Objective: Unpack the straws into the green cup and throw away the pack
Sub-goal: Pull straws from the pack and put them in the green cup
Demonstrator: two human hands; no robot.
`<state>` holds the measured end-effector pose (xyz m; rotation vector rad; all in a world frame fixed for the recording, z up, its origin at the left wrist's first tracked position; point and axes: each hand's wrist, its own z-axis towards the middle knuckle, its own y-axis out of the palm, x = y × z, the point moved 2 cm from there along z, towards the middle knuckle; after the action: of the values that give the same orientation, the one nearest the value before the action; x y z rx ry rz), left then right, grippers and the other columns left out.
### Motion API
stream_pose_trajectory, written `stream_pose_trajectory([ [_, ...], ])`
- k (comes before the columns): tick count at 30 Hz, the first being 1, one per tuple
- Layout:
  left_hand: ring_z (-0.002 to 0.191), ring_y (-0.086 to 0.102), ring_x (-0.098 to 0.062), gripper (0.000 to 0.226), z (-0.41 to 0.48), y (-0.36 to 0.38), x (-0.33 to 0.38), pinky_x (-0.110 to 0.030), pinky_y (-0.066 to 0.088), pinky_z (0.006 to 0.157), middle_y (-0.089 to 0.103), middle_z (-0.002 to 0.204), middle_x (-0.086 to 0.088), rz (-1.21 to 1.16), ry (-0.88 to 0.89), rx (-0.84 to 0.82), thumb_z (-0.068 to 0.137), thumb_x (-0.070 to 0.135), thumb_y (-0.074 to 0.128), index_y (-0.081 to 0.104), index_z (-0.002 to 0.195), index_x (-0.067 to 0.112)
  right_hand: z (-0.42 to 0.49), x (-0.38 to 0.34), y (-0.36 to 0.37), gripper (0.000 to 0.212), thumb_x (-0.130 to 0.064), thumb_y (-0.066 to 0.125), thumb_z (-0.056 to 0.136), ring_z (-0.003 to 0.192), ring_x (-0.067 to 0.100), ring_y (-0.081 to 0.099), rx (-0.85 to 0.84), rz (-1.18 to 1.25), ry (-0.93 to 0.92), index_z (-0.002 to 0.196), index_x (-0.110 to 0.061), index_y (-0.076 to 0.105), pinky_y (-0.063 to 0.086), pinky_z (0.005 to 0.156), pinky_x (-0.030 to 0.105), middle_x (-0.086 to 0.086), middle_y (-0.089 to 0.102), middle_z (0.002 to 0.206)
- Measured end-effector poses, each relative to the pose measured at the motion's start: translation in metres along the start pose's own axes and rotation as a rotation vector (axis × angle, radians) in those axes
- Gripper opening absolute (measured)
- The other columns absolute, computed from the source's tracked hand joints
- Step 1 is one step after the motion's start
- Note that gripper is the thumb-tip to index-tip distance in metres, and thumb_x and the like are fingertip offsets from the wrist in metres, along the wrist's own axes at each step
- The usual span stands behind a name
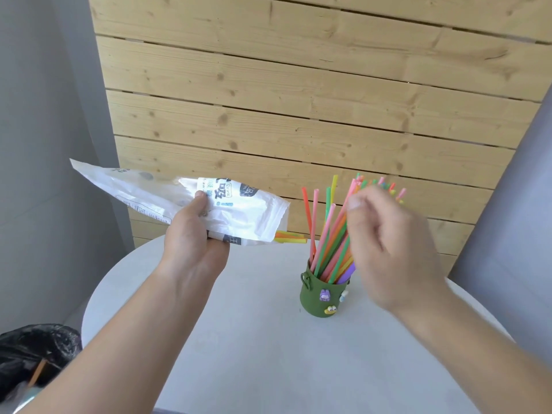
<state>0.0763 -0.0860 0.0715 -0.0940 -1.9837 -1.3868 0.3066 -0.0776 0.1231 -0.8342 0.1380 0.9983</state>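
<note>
Gripping the single pack (134, 189) left of the green cup (316, 297), the left hand (191, 237) curls round its middle. The film looks thin and crinkly and is best held there. The right hand (388, 243) is blurred beside the cup, so I cannot tell its grip. Roughly two dozen light, stiff straws (331, 249) stand in the cup. About three loose straws (291, 237) poke from the pack's mouth.

Left hand (191, 237): palm up, thumb and fingers curled round the pack (143, 189); forearm reaches in from lower left.
Right hand (388, 246): raised, blurred, fingers loosely bent, thumb uppermost; grip unclear.
</note>
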Motion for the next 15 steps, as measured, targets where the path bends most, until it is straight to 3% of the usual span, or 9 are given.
stream_pose_trajectory([
  [2, 0.081, 0.079, -0.015, 0.019, -0.003, 0.004, 0.003, -0.03, 0.064, 0.069, 0.081, 0.087, 0.0, 0.028, 0.038, -0.047, 0.106, 0.017, 0.054, 0.069, 0.112, 0.007, -0.024, -0.008, 0.019, 0.05, -0.063, 0.027, 0.094, 0.049, 0.015, 0.051, -0.185, 0.2, 0.32, 0.085, -0.022, 0.053, 0.045, 0.053, 0.038, 0.004, 0.058, 0.057],
  [4, 0.09, 0.077, -0.019, 0.025, -0.005, 0.006, 0.005, -0.035, 0.061, 0.08, 0.078, 0.099, -0.003, 0.096, 0.084, -0.105, 0.106, 0.021, 0.055, 0.068, 0.121, 0.005, -0.036, -0.008, 0.042, 0.053, -0.07, 0.024, 0.095, 0.045, 0.017, 0.054, -0.318, 0.461, 0.677, 0.102, -0.027, 0.054, 0.041, 0.047, 0.03, 0.003, 0.064, 0.061],
  [7, 0.094, 0.072, -0.027, 0.029, -0.006, 0.008, 0.004, -0.039, 0.056, 0.075, 0.07, 0.106, -0.009, 0.232, 0.133, -0.202, 0.104, 0.026, 0.055, 0.064, 0.125, 0.008, -0.045, -0.007, 0.069, 0.051, -0.071, 0.03, 0.095, 0.041, 0.024, 0.054, -0.341, 0.844, 1.099, 0.111, -0.028, 0.053, 0.031, 0.04, 0.022, 0.013, 0.069, 0.075],
  [11, 0.095, 0.07, -0.034, 0.032, -0.011, 0.009, -0.001, -0.042, 0.057, 0.076, 0.067, 0.105, -0.017, 0.329, 0.179, -0.3, 0.101, 0.024, 0.06, 0.063, 0.122, 0.0, -0.049, -0.001, 0.086, 0.051, -0.057, 0.038, 0.099, 0.038, 0.021, 0.046, -0.265, 0.983, 1.209, 0.111, -0.012, 0.06, 0.028, 0.038, 0.02, 0.008, 0.063, 0.061],
  [15, 0.095, 0.073, -0.031, 0.033, -0.018, 0.012, -0.007, -0.044, 0.059, 0.081, 0.071, 0.101, -0.013, 0.407, 0.219, -0.35, 0.1, 0.016, 0.064, 0.062, 0.127, -0.001, -0.054, 0.002, 0.095, 0.034, -0.044, 0.04, 0.1, 0.039, 0.017, 0.039, -0.237, 1.045, 1.3, 0.089, -0.018, 0.058, 0.023, 0.036, 0.02, 0.0, 0.051, 0.051],
])
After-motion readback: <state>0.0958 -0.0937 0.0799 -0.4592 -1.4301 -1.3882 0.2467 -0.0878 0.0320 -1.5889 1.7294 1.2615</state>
